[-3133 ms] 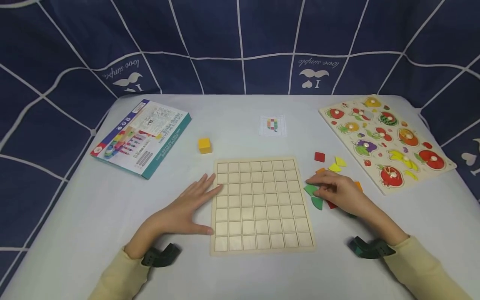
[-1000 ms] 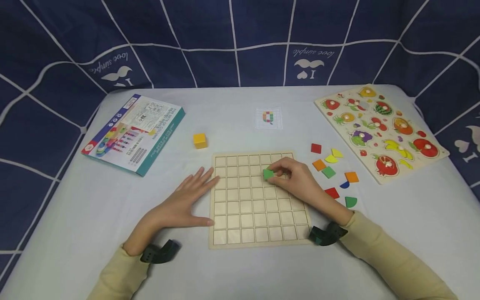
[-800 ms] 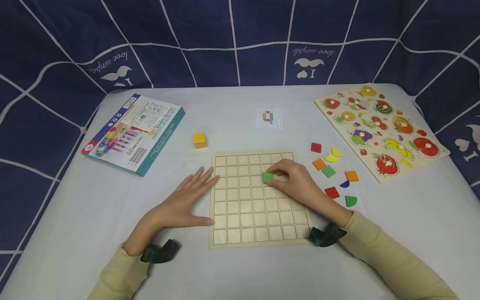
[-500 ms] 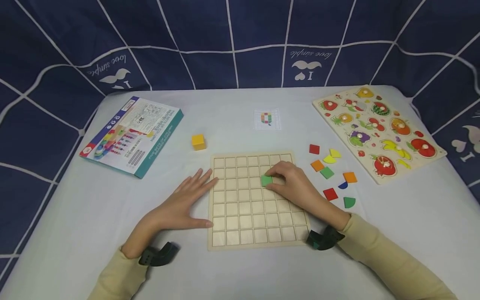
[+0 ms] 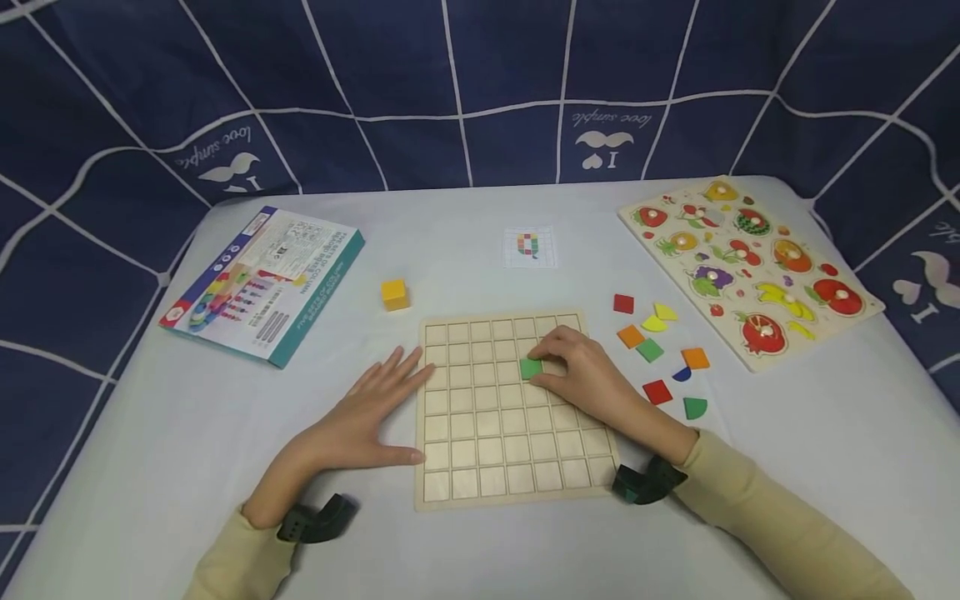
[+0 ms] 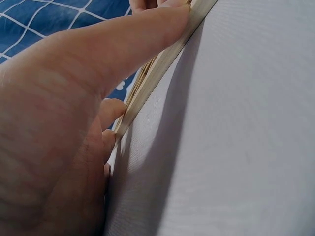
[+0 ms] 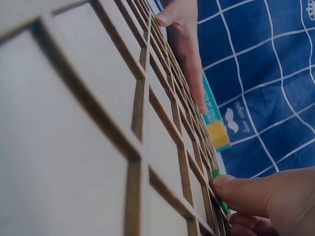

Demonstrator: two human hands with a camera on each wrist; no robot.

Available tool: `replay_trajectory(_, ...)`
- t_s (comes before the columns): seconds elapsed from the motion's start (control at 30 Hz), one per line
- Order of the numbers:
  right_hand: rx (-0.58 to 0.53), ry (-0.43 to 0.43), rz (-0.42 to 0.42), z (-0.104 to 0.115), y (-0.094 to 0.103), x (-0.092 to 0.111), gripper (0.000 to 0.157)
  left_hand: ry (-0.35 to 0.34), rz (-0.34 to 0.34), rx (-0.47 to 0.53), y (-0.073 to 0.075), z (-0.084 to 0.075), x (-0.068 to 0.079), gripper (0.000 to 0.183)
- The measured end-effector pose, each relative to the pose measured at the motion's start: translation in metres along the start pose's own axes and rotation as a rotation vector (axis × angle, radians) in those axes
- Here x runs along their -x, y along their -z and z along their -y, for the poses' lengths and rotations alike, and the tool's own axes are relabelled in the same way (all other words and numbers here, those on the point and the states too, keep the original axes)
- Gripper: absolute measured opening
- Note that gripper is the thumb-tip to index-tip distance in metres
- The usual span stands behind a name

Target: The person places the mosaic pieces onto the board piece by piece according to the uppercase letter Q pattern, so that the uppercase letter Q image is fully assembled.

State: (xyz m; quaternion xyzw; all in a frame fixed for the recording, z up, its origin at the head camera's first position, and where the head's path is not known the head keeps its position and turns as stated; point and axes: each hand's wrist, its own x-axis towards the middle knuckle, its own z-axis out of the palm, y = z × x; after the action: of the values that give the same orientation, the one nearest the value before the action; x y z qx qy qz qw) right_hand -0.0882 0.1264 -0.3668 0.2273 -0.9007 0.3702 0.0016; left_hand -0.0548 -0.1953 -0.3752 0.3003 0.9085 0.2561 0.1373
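A pale wooden grid board (image 5: 517, 487) lies flat on the white table. My right hand (image 5: 581, 375) pinches a green square tile (image 5: 531, 369) between thumb and fingers, at a cell in the board's upper right part. In the right wrist view the green tile (image 7: 217, 179) sits right at the grid ridges under the thumb (image 7: 241, 194). My left hand (image 5: 360, 421) is spread out, its fingertips and thumb touching the board's left edge. From the left wrist, the thumb (image 6: 142, 37) lies along the board's wooden rim (image 6: 162, 71).
Right of the board lie several loose tiles, among them a red square (image 5: 657, 392), an orange square (image 5: 696, 358) and a green quarter-round (image 5: 695, 407). A yellow cube (image 5: 394, 294), a boxed set (image 5: 262, 283), a pattern card (image 5: 528, 247) and a fruit puzzle board (image 5: 720, 292) stand farther back.
My right hand has gone from the loose tiles to the board, bringing the green square tile, then lowered it slightly into a cell. The left hand has stayed at the board's left edge.
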Motion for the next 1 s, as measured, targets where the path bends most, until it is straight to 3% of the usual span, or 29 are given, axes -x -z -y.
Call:
replay_trajectory(0.47, -0.013, -0.029, 0.017, 0.003, 0.006, 0.0, 0.019, 0.021, 0.002, 0.003, 0.0, -0.001, 0.0, 0.105)
replay_trajectory(0.6, -0.029, -0.034, -0.03, -0.003, 0.023, 0.001, 0.019, 0.008, -0.002, 0.001, -0.001, -0.001, -0.003, 0.104)
replay_trajectory(0.77, 0.012, -0.013, -0.16, -0.031, 0.057, 0.014, 0.018, -0.003, 0.001, 0.0, -0.002, -0.001, -0.005, 0.104)
replay_trajectory(1.0, 0.084, -0.212, -0.249, -0.065, 0.091, 0.045, 0.014, -0.012, -0.006, 0.018, 0.001, 0.001, -0.001, 0.104)
